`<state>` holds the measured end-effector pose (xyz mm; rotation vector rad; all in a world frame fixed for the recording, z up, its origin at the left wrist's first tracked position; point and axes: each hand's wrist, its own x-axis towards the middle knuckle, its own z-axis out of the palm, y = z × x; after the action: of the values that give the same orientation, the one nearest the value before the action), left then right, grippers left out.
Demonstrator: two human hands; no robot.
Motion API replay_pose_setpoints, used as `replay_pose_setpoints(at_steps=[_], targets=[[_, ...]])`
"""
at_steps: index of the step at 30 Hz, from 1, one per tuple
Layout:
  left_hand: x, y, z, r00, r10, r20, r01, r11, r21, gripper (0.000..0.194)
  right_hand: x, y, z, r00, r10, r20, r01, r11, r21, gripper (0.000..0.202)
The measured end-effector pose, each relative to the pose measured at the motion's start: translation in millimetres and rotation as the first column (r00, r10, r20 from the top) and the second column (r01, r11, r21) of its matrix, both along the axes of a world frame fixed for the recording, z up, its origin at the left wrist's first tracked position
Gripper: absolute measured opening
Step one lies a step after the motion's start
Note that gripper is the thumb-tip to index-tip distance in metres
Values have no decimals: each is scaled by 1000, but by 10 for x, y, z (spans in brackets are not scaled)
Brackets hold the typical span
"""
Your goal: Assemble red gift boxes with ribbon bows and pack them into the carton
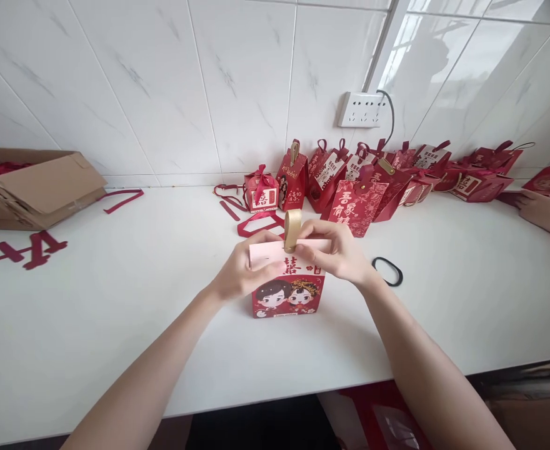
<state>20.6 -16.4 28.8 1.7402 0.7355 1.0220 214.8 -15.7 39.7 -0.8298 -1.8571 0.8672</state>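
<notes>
A red and pink paper gift box [287,297] with two cartoon figures stands upright on the white table, near its front edge. A gold ribbon loop [292,226] rises from the middle of its folded top. My left hand [251,265] grips the left side of that top, thumb on the front face and fingers behind. At the right of the top, my right hand [331,250] is closed with thumb and fingers beside the base of the ribbon loop. The fingertips behind the box are hidden.
Several red gift boxes [329,178] line the wall, with loose red ribbons [260,224] before them. A cardboard box [45,187] stands left. A black band [387,272] lies right of my hands. Another person's hand [547,212] touches the table at far right, near a red box.
</notes>
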Motion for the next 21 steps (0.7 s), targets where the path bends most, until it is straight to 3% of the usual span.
replay_pose_setpoints(at_steps=[3, 6, 9, 12, 15, 18, 21], targets=[[-134, 81, 6, 958, -268, -101, 251, 956, -152, 40, -8, 32, -24, 999, -38, 1, 38, 999, -30, 20], [-223, 142, -32, 884, -388, -259, 319, 908, -272, 47, -41, 64, -54, 987, -141, -77, 136, 989, -64, 26], [-221, 162, -99, 901, -331, -280, 244, 921, -304, 50, -61, 116, -98, 940, -273, -206, 246, 958, -145, 30], [-164, 159, -144, 964, -250, -89, 208, 920, -333, 53, -52, 185, -139, 851, -389, -351, 292, 909, -298, 31], [-119, 161, -168, 978, -205, 44, 207, 909, -361, 51, -31, 243, -162, 764, -460, -452, 272, 866, -420, 33], [-102, 176, -209, 988, -136, 75, 154, 924, -349, 43, -18, 279, -190, 741, -460, -490, 243, 863, -443, 33], [-93, 196, -269, 992, -49, 114, 82, 949, -304, 45, -17, 304, -240, 752, -361, -552, 169, 915, -367, 30]])
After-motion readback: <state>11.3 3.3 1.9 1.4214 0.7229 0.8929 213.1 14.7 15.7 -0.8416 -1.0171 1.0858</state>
